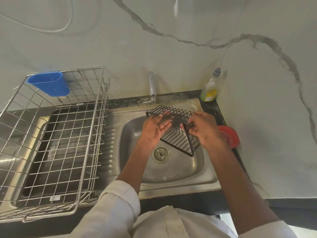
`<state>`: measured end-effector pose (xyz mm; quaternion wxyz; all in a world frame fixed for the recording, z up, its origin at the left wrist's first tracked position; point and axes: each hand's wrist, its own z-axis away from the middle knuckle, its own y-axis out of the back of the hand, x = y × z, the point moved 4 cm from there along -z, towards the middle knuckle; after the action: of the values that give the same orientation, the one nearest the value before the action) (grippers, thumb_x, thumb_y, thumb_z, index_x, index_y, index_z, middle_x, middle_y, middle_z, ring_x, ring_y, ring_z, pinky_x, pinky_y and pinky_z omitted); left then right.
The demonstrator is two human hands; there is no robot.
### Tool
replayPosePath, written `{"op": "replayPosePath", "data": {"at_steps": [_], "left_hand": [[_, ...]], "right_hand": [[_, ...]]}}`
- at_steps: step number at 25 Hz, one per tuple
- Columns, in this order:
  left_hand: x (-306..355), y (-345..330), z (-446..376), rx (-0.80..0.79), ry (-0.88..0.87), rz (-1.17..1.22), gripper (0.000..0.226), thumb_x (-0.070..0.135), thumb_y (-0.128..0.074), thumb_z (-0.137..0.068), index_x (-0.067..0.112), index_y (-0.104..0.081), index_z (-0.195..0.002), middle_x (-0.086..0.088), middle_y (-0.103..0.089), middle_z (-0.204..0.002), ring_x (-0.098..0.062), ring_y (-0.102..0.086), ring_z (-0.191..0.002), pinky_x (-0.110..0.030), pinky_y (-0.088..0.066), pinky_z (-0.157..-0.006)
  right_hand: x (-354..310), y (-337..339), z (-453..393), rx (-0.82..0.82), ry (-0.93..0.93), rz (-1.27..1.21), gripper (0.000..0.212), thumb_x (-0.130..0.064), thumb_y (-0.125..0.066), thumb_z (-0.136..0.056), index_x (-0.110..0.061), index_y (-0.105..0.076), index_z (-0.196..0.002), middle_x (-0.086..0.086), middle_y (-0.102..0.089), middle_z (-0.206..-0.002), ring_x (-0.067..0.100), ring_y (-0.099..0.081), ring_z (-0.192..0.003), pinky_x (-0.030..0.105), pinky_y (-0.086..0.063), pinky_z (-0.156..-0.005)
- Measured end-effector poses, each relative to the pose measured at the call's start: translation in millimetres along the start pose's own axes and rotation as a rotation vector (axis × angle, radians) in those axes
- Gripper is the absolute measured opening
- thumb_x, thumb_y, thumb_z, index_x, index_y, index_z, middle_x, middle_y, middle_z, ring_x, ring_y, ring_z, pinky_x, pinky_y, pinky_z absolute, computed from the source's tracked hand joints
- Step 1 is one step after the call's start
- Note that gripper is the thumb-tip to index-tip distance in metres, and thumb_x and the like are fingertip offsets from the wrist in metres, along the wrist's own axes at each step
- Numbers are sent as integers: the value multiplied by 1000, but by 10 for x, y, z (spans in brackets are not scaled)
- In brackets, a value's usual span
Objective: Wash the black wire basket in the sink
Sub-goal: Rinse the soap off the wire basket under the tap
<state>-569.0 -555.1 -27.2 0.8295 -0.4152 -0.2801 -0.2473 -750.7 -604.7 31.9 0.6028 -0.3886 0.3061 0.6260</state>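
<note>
Both forearms reach out over the steel sink (pixel 171 176), where the black wire basket (pixel 178 127) hangs tilted under the tap (pixel 152 86). Left hand (pixel 154 129) lies flat, fingers straight, against the wires; right hand (pixel 205 129) pinches the basket's frame.

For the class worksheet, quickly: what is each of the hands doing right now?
Left hand: open, straight fingers against the black wire basket.
Right hand: fingers curled round the basket's wires, holding it.
</note>
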Motion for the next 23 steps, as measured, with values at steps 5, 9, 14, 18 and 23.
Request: {"op": "replayPosePath", "data": {"at_steps": [5,9,14,18,23], "left_hand": [[25,2,53,-1,2,-108,42,33,-57,-108,4,-61,-138,-11,-78,-120,-24,-76,-109,-41,-56,-102],[68,-98,140,-142,28,-239,53,52,-44,-110,7,-68,-125,-10,-78,-108,-24,-75,-101,-51,-56,-104],[146,73,-34,5,80,-129,53,39,-33,-116,2,-70,-106,-22,-78,-103,-35,-79,-93,-49,-62,-83],[125,287,-201,108,110,-70,61,41,-28,-116,-3,-69,-127,-20,-79,-111,-30,-80,-84,-36,-66,-68],[253,701,-381,131,165,151,66,43,-26,-115,-2,-75,-112,-5,-76,-71,-10,-64,-46,-17,-51,-43]], "right_hand": [[-111,-410,-78,-65,-107,-222,27,14,-40,-99,-6,-58,-100,23,-64,-97,37,-69,-92,45,-63,-83],[-167,-762,-38,-159,-158,-72,22,15,-39,-96,2,-58,-94,31,-68,-98,41,-67,-91,58,-55,-98],[-334,-881,-78,-325,-19,422,12,-1,-50,-102,-7,-61,-101,17,-76,-104,33,-77,-92,45,-65,-83],[-269,-541,-486,-108,289,669,19,-15,-59,-98,-21,-71,-112,-4,-74,-99,16,-73,-88,35,-61,-78],[805,43,-908,-130,-59,735,30,-43,-56,-104,-21,-69,-120,3,-64,-119,27,-61,-111,45,-55,-94]]}}
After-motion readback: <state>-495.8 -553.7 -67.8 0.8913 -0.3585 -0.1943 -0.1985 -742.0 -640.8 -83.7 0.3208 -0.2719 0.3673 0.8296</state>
